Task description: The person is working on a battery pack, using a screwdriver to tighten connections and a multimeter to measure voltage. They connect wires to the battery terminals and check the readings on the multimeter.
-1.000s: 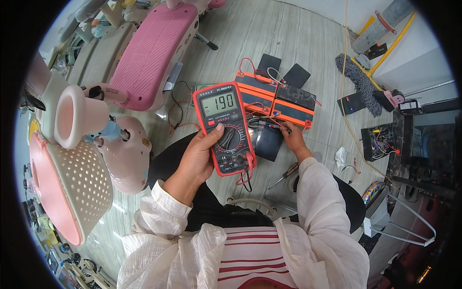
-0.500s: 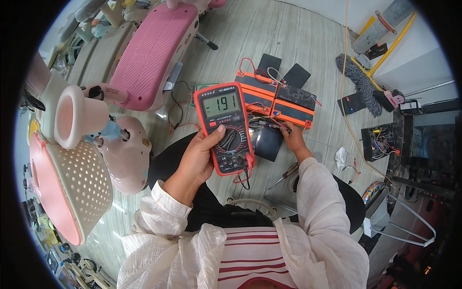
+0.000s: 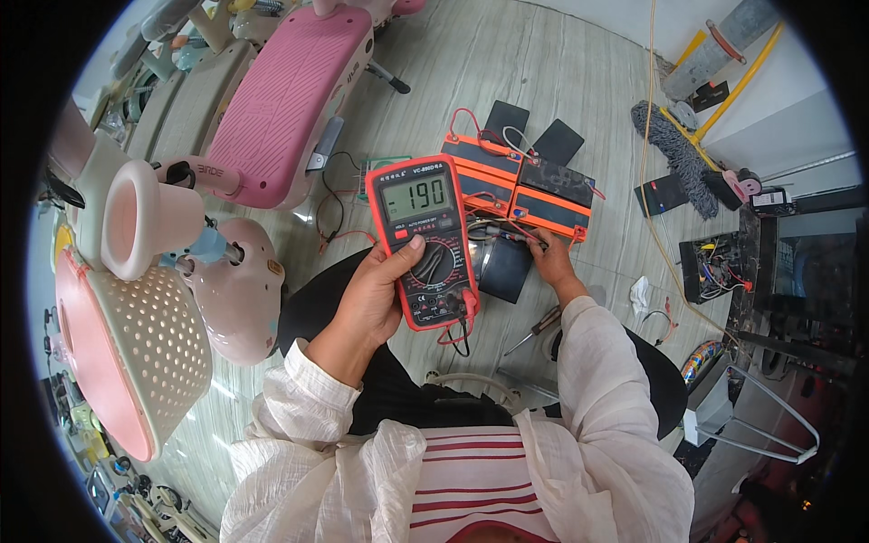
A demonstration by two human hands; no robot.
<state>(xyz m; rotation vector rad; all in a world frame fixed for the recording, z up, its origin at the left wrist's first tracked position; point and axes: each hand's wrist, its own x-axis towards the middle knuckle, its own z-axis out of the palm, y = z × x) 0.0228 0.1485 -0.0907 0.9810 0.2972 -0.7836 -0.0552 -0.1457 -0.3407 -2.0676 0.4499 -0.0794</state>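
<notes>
A red-and-black digital multimeter rests in my left hand, which grips its left side with the thumb by the dial. Its screen is lit, and red and black leads are plugged in at its bottom. Beyond it lie battery packs with orange edges and dark faces, joined by red and black wires. My right hand is closed at their near edge, fingertips pinched on a thin dark lead; its tip is hidden. A black flat box lies just left of that hand, partly behind the meter.
A screwdriver lies on the floor near my right knee. To the left stand a pink scooter deck and a perforated basket. On the right are a grey mop and a black box of wires.
The last digit on the multimeter's screen has changed. Both hands stay in nearly the same place and keep their grips.
</notes>
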